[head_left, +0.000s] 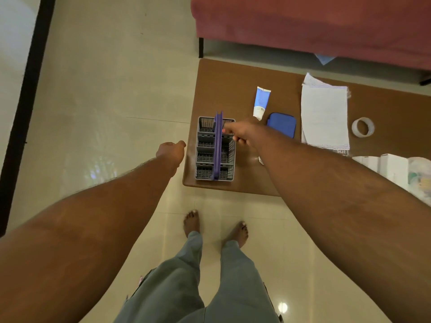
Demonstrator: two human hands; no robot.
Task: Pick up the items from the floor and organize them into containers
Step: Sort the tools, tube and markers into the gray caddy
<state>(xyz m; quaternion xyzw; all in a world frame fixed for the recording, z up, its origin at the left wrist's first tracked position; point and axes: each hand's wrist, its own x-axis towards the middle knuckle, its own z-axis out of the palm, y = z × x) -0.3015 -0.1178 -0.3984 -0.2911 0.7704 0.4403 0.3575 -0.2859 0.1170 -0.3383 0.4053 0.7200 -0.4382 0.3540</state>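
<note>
Our left forearm [93,217] and right forearm [338,194] fill the foreground, both stretched forward and down, with our bare feet [191,221] on the tiled floor [105,113] below them. The left hand [171,152] hangs just off the near left corner of the low brown tabletop [221,89], curled into a fist with nothing showing in it. The right hand [241,136] is over the grey compartment caddy [205,145], its bent fingertips at the purple handle [218,145]. We cannot tell whether it pinches the handle, holds some small thing, or only touches.

The caddy stands upright at the near left corner of the tabletop, and the compartments we can see look empty. Beyond it lies a white and blue tube [261,102]. Just beside the tube is a blue pouch [282,124], then a stack of papers [324,117] and a roll of clear tape [363,127] farther right. White boxes [384,169] sit at the right edge.

We judge that sorting has barely begun and that this step is about the caddy, either placing it or loading its first item. No loose item shows on the visible floor. The next move probably calls for reaching past the caddy to the tube and standing it in a compartment, keeping clear of the handle so the caddy does not tip.
</note>
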